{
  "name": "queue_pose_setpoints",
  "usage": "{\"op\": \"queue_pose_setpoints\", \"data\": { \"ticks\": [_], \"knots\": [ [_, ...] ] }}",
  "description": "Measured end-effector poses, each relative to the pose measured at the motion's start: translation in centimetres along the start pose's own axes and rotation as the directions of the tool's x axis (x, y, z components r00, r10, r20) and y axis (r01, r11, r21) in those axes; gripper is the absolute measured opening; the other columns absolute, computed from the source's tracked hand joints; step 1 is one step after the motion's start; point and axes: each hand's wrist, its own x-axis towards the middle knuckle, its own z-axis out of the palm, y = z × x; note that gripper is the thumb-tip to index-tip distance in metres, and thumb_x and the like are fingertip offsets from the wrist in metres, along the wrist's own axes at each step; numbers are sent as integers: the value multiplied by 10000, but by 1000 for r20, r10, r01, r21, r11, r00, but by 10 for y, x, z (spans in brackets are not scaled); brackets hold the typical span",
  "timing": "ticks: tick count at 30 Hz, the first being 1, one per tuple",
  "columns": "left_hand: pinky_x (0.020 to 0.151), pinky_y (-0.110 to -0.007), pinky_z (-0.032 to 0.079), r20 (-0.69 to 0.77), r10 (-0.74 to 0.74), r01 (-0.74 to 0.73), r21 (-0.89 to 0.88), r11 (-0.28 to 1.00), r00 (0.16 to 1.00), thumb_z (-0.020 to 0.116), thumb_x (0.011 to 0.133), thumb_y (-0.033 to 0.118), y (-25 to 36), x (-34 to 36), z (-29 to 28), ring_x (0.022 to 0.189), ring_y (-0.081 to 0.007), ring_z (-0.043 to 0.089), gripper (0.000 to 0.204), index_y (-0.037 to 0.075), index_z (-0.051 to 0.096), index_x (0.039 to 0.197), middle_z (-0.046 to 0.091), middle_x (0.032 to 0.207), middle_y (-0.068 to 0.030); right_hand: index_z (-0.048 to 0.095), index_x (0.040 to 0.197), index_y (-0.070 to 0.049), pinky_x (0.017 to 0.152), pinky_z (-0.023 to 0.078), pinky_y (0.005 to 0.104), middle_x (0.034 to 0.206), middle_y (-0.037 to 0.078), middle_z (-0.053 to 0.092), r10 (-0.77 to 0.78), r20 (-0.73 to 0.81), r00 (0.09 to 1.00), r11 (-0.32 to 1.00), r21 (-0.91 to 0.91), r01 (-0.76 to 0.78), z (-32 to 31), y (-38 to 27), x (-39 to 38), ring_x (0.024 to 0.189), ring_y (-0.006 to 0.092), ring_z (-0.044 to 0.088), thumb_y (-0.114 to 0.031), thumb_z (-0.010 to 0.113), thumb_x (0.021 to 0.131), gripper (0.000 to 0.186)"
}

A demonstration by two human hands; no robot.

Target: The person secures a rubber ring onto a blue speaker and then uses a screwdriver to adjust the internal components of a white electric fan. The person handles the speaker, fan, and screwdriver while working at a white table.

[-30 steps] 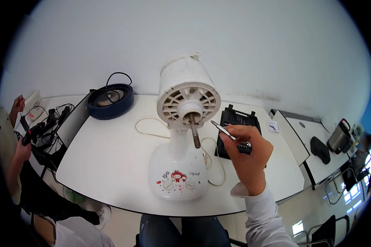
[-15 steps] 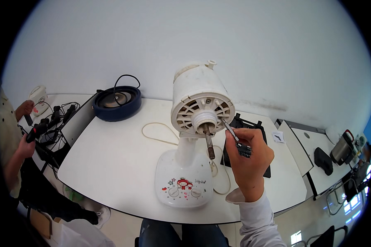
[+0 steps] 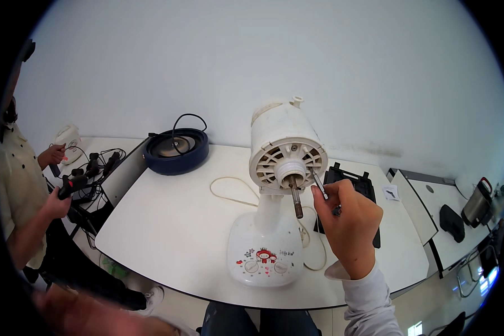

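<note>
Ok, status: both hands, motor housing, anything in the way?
Right hand pinching slim metal tool, tip at front of white motor housing, contact unclear. Left hand blurred, low left, hold unclear. Metal shaft juts out beside tool, possibly in the way.

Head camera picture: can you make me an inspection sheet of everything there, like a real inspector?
Surface: white table with a curved front edge.
Job's things: white fan-like machine, upright, metal shaft sticking out; slim screwdriver, tip at the slotted front.
Clutter: round blue thing; black case; small paper.
Grips: right hand pinches the screwdriver; what looks like the left hand is blurred, hold unclear.
Cables: pale cord looping on the table; tangled black cables at left.
Surroundings: co-worker at left; silver kettle at far right.
</note>
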Motion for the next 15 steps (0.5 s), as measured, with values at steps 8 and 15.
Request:
{"op": "queue_pose_setpoints", "data": {
  "ticks": [8,15],
  "knots": [
    [993,-353,365,613,-514,493,222,841,600,509,848,119,-94,-99,138,1156,-251,494,307,-1,606,1114,561,1199,-140,466,668,-110,366,294,303,467,1,399,-30,110,993,981,-188,50,0,15,0,370,174,400,-215,695,812,290],
    [1068,-448,263,831,-337,492,89,866,443,410,953,306,-127,-120,186,1352,-328,292,419,95,549,1287,376,1403,-221,481,709,-102,384,327,310,519,9,468,33,154,988,989,-148,-10,-2,3,4,402,190,454,-198,687,812,249]
  ]
}}
